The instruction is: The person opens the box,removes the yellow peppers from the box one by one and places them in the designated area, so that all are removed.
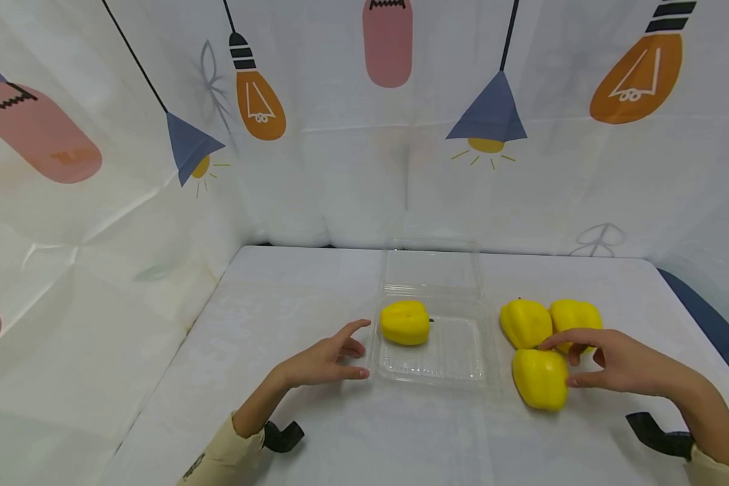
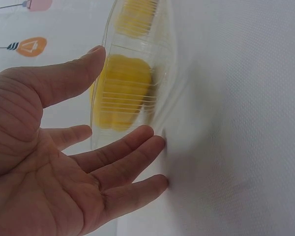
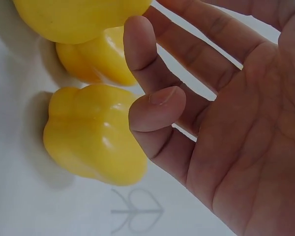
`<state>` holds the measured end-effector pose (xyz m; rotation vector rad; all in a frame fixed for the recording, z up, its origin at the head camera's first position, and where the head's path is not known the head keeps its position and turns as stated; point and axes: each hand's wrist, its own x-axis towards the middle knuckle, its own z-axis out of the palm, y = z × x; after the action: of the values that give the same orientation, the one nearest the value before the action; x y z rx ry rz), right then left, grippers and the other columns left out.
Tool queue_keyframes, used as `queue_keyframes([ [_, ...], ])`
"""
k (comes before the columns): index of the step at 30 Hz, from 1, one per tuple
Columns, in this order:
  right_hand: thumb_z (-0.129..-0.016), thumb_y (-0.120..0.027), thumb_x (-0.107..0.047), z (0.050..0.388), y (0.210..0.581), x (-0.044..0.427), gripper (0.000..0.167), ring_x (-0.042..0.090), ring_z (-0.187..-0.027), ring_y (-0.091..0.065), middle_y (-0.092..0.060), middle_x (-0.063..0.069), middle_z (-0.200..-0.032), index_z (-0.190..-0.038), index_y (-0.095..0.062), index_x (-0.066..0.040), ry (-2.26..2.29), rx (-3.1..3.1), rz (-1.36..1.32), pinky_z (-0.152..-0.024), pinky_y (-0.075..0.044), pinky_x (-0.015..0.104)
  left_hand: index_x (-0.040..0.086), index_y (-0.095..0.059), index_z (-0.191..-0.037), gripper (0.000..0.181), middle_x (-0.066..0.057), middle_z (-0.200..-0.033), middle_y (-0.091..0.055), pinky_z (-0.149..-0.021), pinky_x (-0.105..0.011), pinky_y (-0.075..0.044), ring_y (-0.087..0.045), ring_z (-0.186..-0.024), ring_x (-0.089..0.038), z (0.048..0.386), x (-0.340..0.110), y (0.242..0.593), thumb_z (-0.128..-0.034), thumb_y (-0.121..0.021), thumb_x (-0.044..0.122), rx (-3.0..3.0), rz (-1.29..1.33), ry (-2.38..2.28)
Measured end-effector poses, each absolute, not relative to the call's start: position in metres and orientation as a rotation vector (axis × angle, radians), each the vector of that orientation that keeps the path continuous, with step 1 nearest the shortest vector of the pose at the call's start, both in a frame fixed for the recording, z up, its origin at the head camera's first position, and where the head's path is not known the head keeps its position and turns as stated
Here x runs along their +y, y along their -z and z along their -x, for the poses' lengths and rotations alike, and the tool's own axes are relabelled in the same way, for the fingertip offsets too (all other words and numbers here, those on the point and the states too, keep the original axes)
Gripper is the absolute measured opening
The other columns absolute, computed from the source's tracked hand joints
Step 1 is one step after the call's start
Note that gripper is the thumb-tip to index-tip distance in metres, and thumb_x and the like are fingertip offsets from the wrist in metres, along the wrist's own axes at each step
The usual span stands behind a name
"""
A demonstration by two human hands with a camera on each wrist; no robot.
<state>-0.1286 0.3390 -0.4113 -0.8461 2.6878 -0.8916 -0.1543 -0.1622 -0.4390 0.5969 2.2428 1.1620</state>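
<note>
A yellow bell pepper (image 1: pixel 403 322) lies on its side in the left part of a clear plastic clamshell container (image 1: pixel 462 347), whose lid is folded back. My left hand (image 1: pixel 325 361) is at the container's left edge, fingers spread and loosely bent, holding nothing; in the left wrist view, a pepper (image 2: pixel 123 91) shows through the clear wall beside the thumb. To the right, my right hand (image 1: pixel 622 361) curves around the near side of the front yellow bell pepper (image 1: pixel 539 381). Its fingertips are at that pepper, though no firm grip shows. Two more peppers (image 1: pixel 524 322) (image 1: pixel 577 314) sit just behind.
A white cloth covers the table (image 1: pixel 279 290). Behind and to the left hangs a white curtain (image 1: pixel 352 175) printed with lamps and bulbs. Something dark blue (image 1: pixel 711 324) stands past the table's right edge. Black straps (image 1: pixel 282 437) are on both wrists.
</note>
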Motion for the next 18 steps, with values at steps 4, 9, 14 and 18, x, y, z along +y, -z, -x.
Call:
queue_keyframes([
  [4, -0.080, -0.083, -0.029, 0.128, 0.410, 0.335, 0.044, 0.006, -0.084, -0.052, -0.065, -0.009, -0.109, -0.120, -0.066, -0.020, 0.900, 2.758, 0.870, -0.056, -0.041, 0.025, 0.024, -0.021, -0.155, 0.084, -0.009, -0.129, -0.057, -0.106, -0.047, -0.041, -0.054, -0.122, -0.022, 0.154, -0.162, 0.438, -0.0903, -0.073, 0.035, 2.245, -0.597, -1.159],
  [9, -0.081, -0.082, -0.029, 0.127, 0.410, 0.326, 0.040, 0.006, -0.082, -0.052, -0.065, -0.011, -0.103, -0.117, -0.068, -0.021, 0.922, 2.820, 0.834, -0.055, -0.039, 0.024, 0.024, -0.021, -0.155, 0.084, -0.009, -0.129, -0.057, -0.106, -0.047, -0.040, -0.054, -0.122, -0.022, 0.154, -0.162, 0.438, -0.0901, -0.073, 0.036, 2.244, -0.598, -1.155],
  [14, -0.082, -0.082, -0.027, 0.127, 0.408, 0.313, 0.036, 0.007, -0.081, -0.052, -0.067, -0.009, -0.104, -0.115, -0.069, -0.020, 0.972, 2.844, 0.833, -0.057, -0.040, 0.024, 0.024, -0.021, -0.155, 0.083, -0.008, -0.129, -0.058, -0.106, -0.047, -0.041, -0.054, -0.122, -0.021, 0.155, -0.162, 0.439, -0.0906, -0.073, 0.035, 2.253, -0.598, -1.144],
  [18, -0.083, -0.081, -0.027, 0.128, 0.406, 0.304, 0.035, 0.006, -0.080, -0.052, -0.067, -0.008, -0.103, -0.115, -0.069, -0.019, 0.963, 2.886, 0.834, -0.057, -0.041, 0.023, 0.024, -0.021, -0.155, 0.084, -0.008, -0.129, -0.058, -0.106, -0.046, -0.041, -0.054, -0.122, -0.021, 0.155, -0.163, 0.440, -0.0902, -0.073, 0.037, 2.248, -0.601, -1.147],
])
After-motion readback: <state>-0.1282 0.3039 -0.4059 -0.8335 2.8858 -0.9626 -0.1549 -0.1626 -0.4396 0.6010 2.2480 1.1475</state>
